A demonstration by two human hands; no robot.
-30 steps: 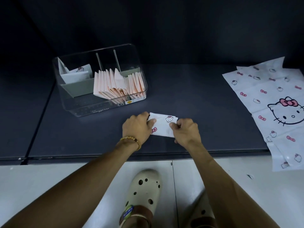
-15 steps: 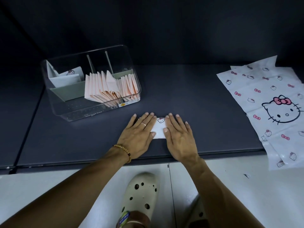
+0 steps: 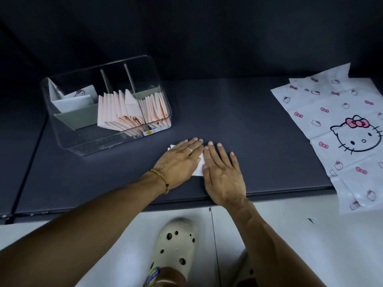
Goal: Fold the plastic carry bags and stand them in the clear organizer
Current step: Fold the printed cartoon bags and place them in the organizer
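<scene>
Two hands lie flat on a dark grey tabletop (image 3: pixel 238 121), which is the largest surface in view and ends at a front edge above a pale floor (image 3: pixel 300 235). An unfolded white carry bag (image 3: pixel 339 129) printed with a cartoon cat face and pink bows lies spread at the table's right end, its lower corner hanging over the front edge. A clear organizer (image 3: pixel 87 141) stands at the left rear, split by grey-green dividers; its left compartment holds folded white bags (image 3: pixel 72 100), and the middle and right compartments hold upright folded pink bags (image 3: pixel 122 110) packed close together. A cream clog (image 3: pixel 176 249) with round holes rests on the floor below the table edge. The left hand (image 3: pixel 178 162), wearing a ring and a beaded bracelet (image 3: pixel 160 179), has straight fingers pressed down on a small folded white bag (image 3: pixel 199 170) near the table's front centre. The right hand (image 3: pixel 222 172), fingers also straight and slightly spread, presses the same bag from the right. Neither hand grips anything; only slivers of the folded bag show between and beside the hands.
</scene>
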